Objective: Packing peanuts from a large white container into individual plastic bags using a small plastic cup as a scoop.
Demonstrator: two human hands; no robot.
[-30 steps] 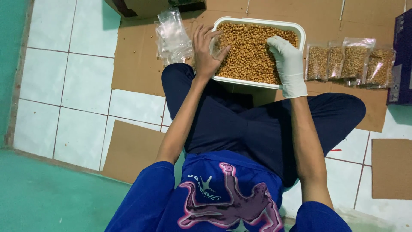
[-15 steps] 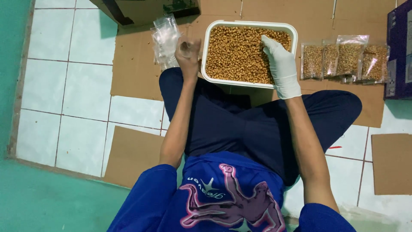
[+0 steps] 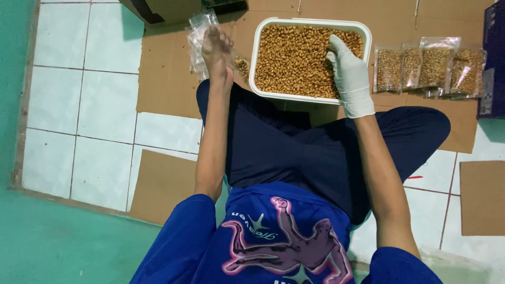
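Posture: person seated cross-legged on a tiled floor, dark trousers and a blue printed shirt, both arms stretched forward toward twelve o'clock
Left hand: bare left hand [image 3: 216, 50] at about eleven o'clock, reaching onto a stack of clear plastic bags [image 3: 199, 37]; fingers lie together on the top bag, and whether they pinch it cannot be told from this angle
Right hand: right hand [image 3: 348, 71] in a white glove, at about one o'clock, fingers curved down and dipped into the roasted nuts [image 3: 294, 58] along the right side of the tub; whether it has closed on any nuts is hidden
Tub: white rectangular tub [image 3: 310, 23], at twelve o'clock, resting just past the knees and filled nearly to the rim with the brown nuts
Loose nuts: a small cluster [image 3: 242, 67] lying between the left hand and the tub's left wall
Filled packets: four small clear packets of nuts [image 3: 426, 68] in a row at two o'clock, just beside the tub's right wall, edges overlapping
Flooring: flattened cardboard sheets [image 3: 163, 79] under the tub, bags and packets, over white tiles; separate cardboard pieces at eight o'clock and four o'clock
Surroundings: dark box [image 3: 492, 58] at the three o'clock edge, near the packets; a cardboard box corner [image 3: 158, 8] at the top, just beyond the plastic bags; green floor along the left and bottom edges
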